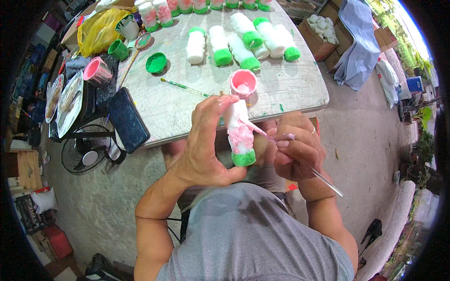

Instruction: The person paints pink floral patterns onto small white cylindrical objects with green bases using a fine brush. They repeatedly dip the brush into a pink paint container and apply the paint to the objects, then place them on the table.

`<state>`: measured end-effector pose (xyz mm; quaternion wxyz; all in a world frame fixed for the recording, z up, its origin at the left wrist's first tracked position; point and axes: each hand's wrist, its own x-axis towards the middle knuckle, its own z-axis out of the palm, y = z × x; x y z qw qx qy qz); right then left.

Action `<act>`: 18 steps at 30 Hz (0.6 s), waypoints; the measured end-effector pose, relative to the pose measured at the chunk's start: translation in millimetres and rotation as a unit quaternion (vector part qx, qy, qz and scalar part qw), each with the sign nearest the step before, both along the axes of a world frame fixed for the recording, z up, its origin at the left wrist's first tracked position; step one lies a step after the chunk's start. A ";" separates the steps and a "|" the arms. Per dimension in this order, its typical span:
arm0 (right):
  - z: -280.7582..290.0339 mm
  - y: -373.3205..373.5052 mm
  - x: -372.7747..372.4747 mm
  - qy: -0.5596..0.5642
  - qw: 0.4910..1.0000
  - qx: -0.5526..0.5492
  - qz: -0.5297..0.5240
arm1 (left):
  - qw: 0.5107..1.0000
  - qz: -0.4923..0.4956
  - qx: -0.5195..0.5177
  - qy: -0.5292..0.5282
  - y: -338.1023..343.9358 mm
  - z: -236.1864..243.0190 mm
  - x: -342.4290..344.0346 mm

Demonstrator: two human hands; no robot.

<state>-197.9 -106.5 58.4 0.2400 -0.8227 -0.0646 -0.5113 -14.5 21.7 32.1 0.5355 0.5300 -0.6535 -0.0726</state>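
My left hand [204,145] is closed around a white molded cylinder [239,133] with pink paint on its raised shapes and a green end toward me, its thumb and fingers gripping it top and bottom. My right hand [297,150] is closed on a paintbrush [258,130], whose pink-coated tip touches the cylinder's side and whose clear handle sticks out toward the lower right. Just beyond my left hand stands a small cup of pink paint [243,82]. A green-handled brush [183,87] lies beside it on the scratched pale table [164,117].
Several white-and-green cylinders [222,49] lie farther back, with pink-painted ones [165,14] behind. At left are a green paint lid [155,62], a pink pot [97,70], plates [70,103], a yellow bag [98,33], a phone [127,119] and a fan [86,154]. Boxes [311,42] sit at right.
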 end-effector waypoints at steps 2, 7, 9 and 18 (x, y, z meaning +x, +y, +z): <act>-0.6 -1.7 -2.2 0.000 1.000 0.010 0.020 | 1.000 0.000 -0.010 -0.010 -1.4 0.4 0.6; -6.6 -12.3 2.7 -0.029 0.990 0.134 0.022 | 0.999 -0.016 0.004 -0.038 -2.7 5.8 0.9; -3.1 -11.1 10.5 -0.018 0.977 0.212 -0.002 | 0.999 -0.022 0.012 -0.044 -1.4 7.5 0.2; -2.9 -9.4 -4.6 0.009 1.000 -0.018 0.011 | 0.999 -0.041 -0.002 -0.002 -1.8 1.9 -1.0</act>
